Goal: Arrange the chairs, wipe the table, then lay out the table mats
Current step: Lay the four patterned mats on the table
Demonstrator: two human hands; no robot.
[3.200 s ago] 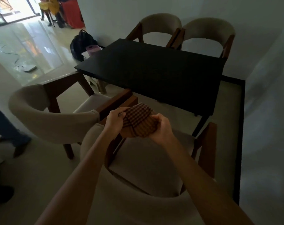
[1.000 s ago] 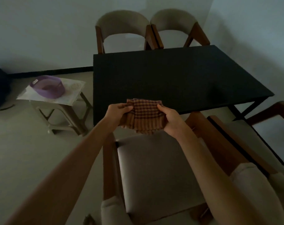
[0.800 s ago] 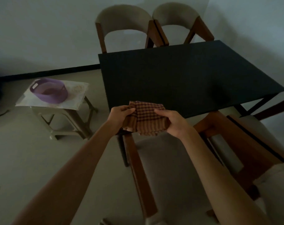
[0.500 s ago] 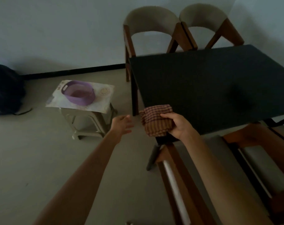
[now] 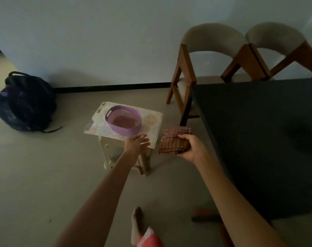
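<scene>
My right hand grips a folded brown checked cloth in the air, left of the black table. My left hand reaches forward with straight fingers and holds nothing; it hovers at the near edge of the patterned table mats. The mats lie on a small stool with a purple basin on top of them. Two beige chairs with wooden frames stand at the table's far side.
A dark backpack sits on the floor by the wall at the left. My foot shows at the bottom. A wooden chair leg pokes out under the table's near edge. Open floor lies around the stool.
My left hand let go of the cloth and moved left toward the stool's mats. My right hand keeps the cloth. My view swung left, away from the near chairs.
</scene>
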